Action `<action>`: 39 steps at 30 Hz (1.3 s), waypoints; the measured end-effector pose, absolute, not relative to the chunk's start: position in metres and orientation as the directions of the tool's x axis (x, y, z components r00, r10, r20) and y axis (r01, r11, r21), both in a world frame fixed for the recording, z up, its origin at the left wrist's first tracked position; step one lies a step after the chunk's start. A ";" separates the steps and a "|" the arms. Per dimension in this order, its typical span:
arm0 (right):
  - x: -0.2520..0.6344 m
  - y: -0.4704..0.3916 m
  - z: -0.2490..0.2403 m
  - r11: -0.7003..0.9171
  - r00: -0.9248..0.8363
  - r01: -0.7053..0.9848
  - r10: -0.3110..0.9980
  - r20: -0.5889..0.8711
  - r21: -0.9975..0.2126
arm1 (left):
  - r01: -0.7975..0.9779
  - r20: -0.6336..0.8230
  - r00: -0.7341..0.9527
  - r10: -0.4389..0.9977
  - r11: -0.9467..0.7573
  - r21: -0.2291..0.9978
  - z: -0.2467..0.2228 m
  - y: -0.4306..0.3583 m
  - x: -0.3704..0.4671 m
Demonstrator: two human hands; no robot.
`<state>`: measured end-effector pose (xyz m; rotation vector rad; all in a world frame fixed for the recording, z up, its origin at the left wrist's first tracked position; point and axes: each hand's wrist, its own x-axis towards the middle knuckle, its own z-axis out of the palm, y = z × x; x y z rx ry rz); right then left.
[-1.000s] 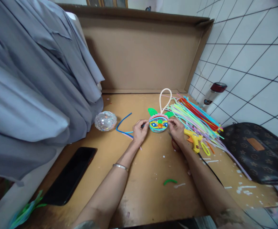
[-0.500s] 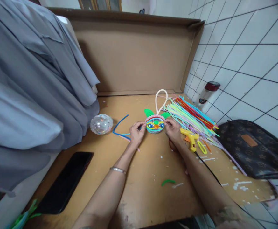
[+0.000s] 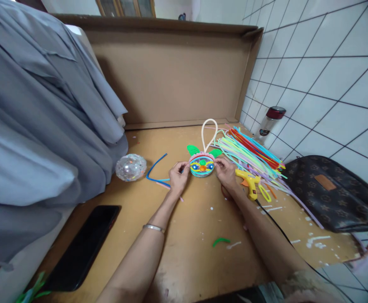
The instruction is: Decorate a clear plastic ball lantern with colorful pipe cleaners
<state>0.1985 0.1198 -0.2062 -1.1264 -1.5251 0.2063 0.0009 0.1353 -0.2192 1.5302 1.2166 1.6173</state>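
A round, colourful craft piece (image 3: 202, 167) with blue eyes, an orange nose and green leaf shapes stands mid-table, a cream loop (image 3: 209, 131) rising from its top. My left hand (image 3: 179, 174) pinches its left edge, thumb and fingers pressed together. On the opposite edge, my right hand (image 3: 225, 171) grips it in the same way. Just left of my left hand lie bent blue pipe cleaners (image 3: 154, 170). A yellow glue gun (image 3: 250, 183) rests right of my right hand, its black cord running toward the lower right.
A clear ball (image 3: 131, 167) and a black phone (image 3: 84, 248) are at the left, beside grey cloth (image 3: 45, 113). Coloured pipe cleaners (image 3: 250, 151), a red-lidded bottle (image 3: 269, 122) and a dark bag (image 3: 335, 193) are at the right. Cardboard (image 3: 171, 75) stands behind.
The whole view has shifted slightly, so the table items appear a little further left. Both hands keep their hold on the craft piece.
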 end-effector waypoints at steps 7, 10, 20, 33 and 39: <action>0.199 0.121 -0.208 0.517 0.132 0.554 0.719 0.682 -0.653 | 0.075 0.376 -0.141 0.916 -0.369 0.927 -0.220 0.135 0.002; 0.198 0.120 -0.207 0.504 0.154 0.562 0.715 0.682 -0.656 | 0.051 0.356 -0.145 0.923 -0.352 0.935 -0.218 0.134 0.002; 0.193 0.119 -0.208 0.465 0.218 0.512 0.743 0.633 -0.722 | -0.083 0.262 -0.124 0.957 -0.273 0.958 -0.212 0.135 -0.001; 0.193 0.118 -0.208 0.480 0.191 0.554 0.722 0.665 -0.680 | -0.184 0.201 -0.080 0.976 -0.213 0.960 -0.208 0.134 -0.003; 0.196 0.113 -0.202 0.561 -0.003 0.669 0.658 0.753 -0.487 | -0.201 0.196 -0.076 0.978 -0.207 0.958 -0.209 0.135 -0.003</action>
